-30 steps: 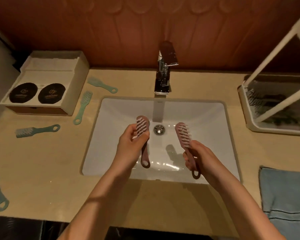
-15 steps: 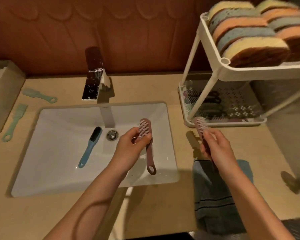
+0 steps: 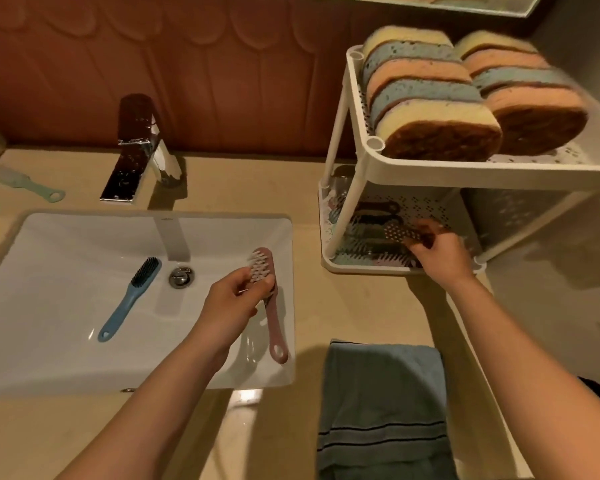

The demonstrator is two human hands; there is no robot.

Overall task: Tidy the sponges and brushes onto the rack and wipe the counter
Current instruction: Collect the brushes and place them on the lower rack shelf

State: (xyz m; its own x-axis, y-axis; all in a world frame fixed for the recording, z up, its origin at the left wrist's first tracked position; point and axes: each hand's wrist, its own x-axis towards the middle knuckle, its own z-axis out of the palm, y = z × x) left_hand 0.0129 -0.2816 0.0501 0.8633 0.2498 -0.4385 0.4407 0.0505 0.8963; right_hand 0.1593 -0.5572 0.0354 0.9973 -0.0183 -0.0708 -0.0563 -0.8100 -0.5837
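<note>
Reaching further now, the right hand (image 3: 437, 252) has carried its pink brush (image 3: 400, 233) into the rack's lower tray (image 3: 361, 268) — fingers closed on it (blurred); left hand (image 3: 234, 299) grips another pink brush (image 3: 272, 306) over the sink (image 3: 66, 237)

Right hand reaching a pink brush into the rack's lower tray

The right hand (image 3: 437, 252) is now reaching over the front rim of the lower tray (image 3: 364, 270), its fingers closed on a pink brush (image 3: 400, 233) whose bristle head is sticking out leftward from the grip above the brushes lying there; half a second ago that hand was holding it upright in front of the tray, and a second ago over the sink.
</note>
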